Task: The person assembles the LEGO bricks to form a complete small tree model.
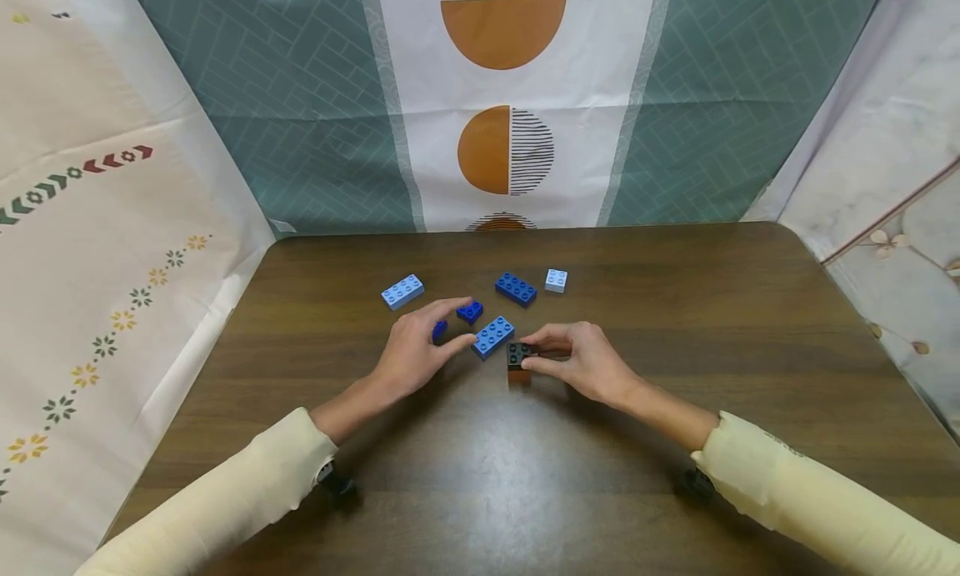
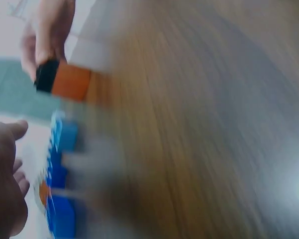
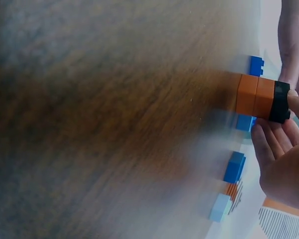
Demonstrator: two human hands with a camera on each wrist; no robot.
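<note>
My right hand (image 1: 588, 363) pinches a black brick (image 1: 517, 355) between thumb and fingers. Under that brick are orange bricks (image 3: 256, 96), two layers in the right wrist view, forming one small upright stack on the table. To the left, my left hand (image 1: 412, 351) hovers with thumb and fingers spread and nothing between them. Close to its fingertips lie a medium-blue long brick (image 1: 493, 336) and a small dark-blue brick (image 1: 470, 313). Another dark-blue brick (image 1: 439, 329) is partly hidden behind the left hand. The left wrist view is blurred.
Farther back on the brown wooden table (image 1: 675, 309) lie a light-blue long brick (image 1: 402, 292), a dark-blue long brick (image 1: 516, 288) and a small pale-blue brick (image 1: 556, 280). Patterned cloth (image 1: 322, 142) hangs behind the table's far edge and along both sides.
</note>
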